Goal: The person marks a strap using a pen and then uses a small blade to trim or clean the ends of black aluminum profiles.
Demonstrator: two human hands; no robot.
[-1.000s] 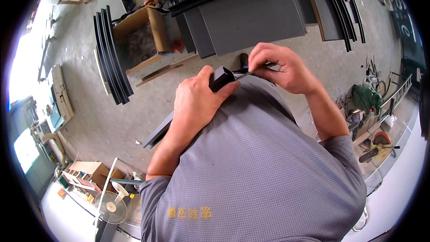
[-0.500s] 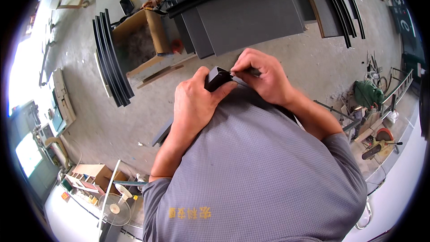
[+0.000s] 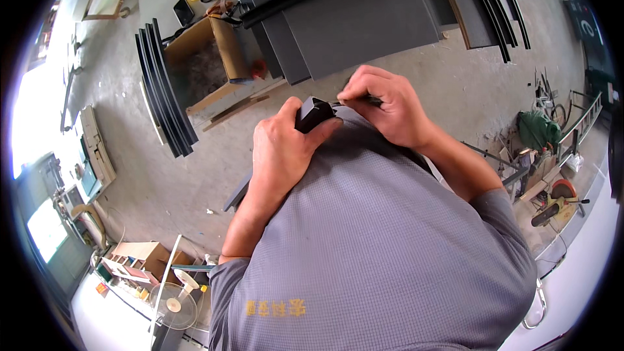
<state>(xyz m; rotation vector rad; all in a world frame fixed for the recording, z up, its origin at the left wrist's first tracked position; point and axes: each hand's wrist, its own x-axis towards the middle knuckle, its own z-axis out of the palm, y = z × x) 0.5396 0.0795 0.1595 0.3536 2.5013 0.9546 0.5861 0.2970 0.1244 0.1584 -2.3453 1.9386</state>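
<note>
My left hand (image 3: 281, 140) is wrapped round a dark grey, box-shaped profile (image 3: 314, 114), close to its end, with the thumb along the near side. The profile's far part (image 3: 238, 194) sticks out beyond my left forearm; the rest is hidden by the arm and the grey shirt. To the right of that end, my right hand (image 3: 393, 107) is closed in a pinch, fingertips just beside the profile's opening. A thin dark piece (image 3: 373, 100) shows between the right fingers; its kind is too small to make out.
Ahead lie dark grey panels (image 3: 364, 26) with black strips on top. An open cardboard box (image 3: 229, 49) stands left of them, beside several long black strips (image 3: 166, 91). At the right are a cut-off saw (image 3: 556, 205) and a green bundle (image 3: 538, 131); a fan (image 3: 174, 304) stands lower left.
My right hand has drawn slightly away from the profile's end, up and to the right, still pinched. The left hand keeps its hold; the view has shifted a little.
</note>
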